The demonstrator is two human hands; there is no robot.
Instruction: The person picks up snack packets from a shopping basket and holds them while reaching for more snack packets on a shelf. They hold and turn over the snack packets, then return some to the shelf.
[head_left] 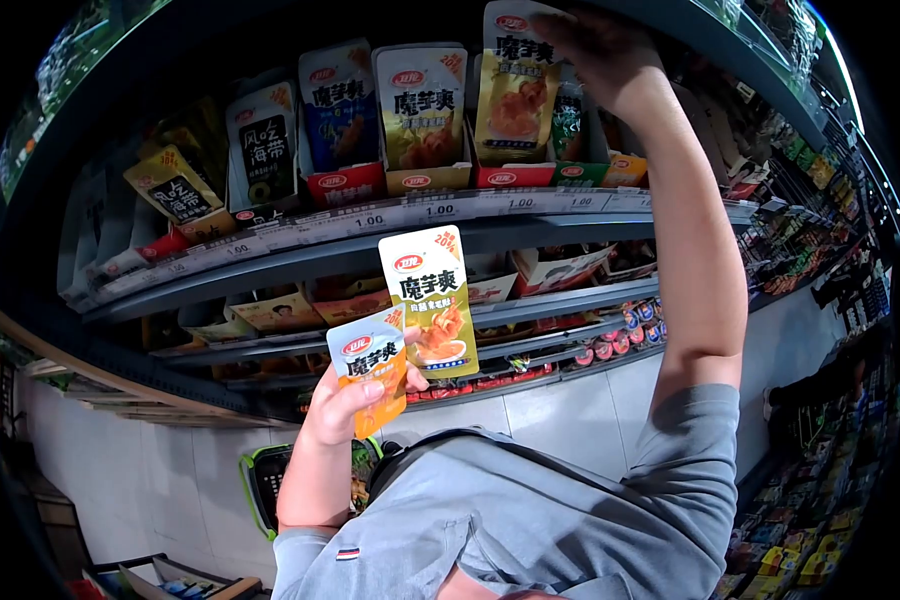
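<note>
My left hand (338, 408) is closed on two snack packets in front of my chest. The thumb presses on an orange and white packet (372, 365), and a larger gold and white packet (432, 300) sticks out behind it, printed with a bowl of food. My right hand (605, 62) reaches up to the top shelf. Its fingers, partly in shadow, close on the upper right corner of another gold and white snack packet (516, 95), which stands upright at a red display box (513, 176). Beside that hand, a green packet (568, 122) is partly hidden.
More snack packets stand in boxes along the shelf, including a blue one (342, 115) and a black and grey one (263, 145). Price tags line the shelf edge (440, 210). Lower shelves hold more goods. A green-rimmed basket (260, 485) is on the floor (560, 415) at the left.
</note>
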